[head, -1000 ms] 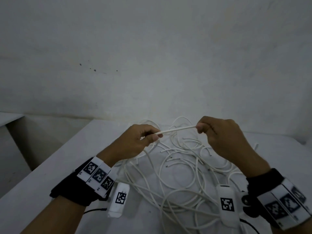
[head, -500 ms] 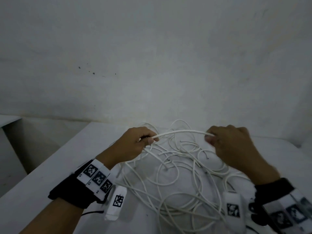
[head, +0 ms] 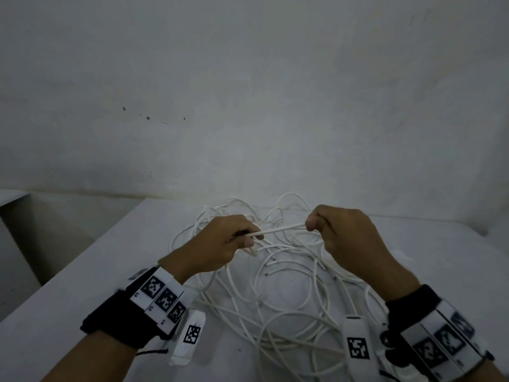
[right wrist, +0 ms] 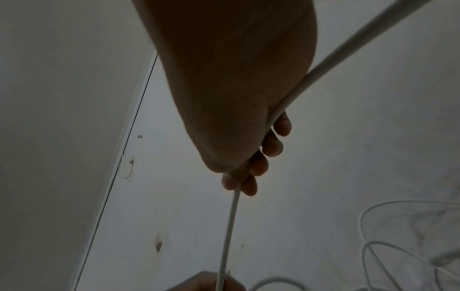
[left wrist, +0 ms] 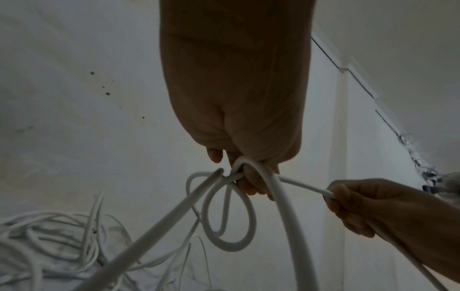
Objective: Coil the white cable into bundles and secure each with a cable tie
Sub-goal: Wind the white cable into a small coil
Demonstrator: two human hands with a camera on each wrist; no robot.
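- Left hand (head: pixel 220 244) held above the middle of the desk (head: pixel 68 312), fingers curled and clamped on the white cable (head: pixel 278 230); the left wrist view shows small loops (left wrist: pixel 229 216) already gathered in that grip.
- Right hand (head: pixel 341 232) level with it, near; thumb and fingers pinched on the same cable, a short straight run taut between the two hands.
- Rest of the cable lies in a loose tangle (head: pixel 275 299) across the desk, from below the hands toward the near edge. Several cut ends show, so likely more than one length.
- No cable tie seen in any view.
- Handling, judged: light, smooth-jacketed, somewhat springy. Loops will try to open if the grip eases.
- Best hold: keep the gathered loops pinched where they cross, and feed slack through the other hand in even lengths.
- Risk: the trailing run snagging in the tangle.
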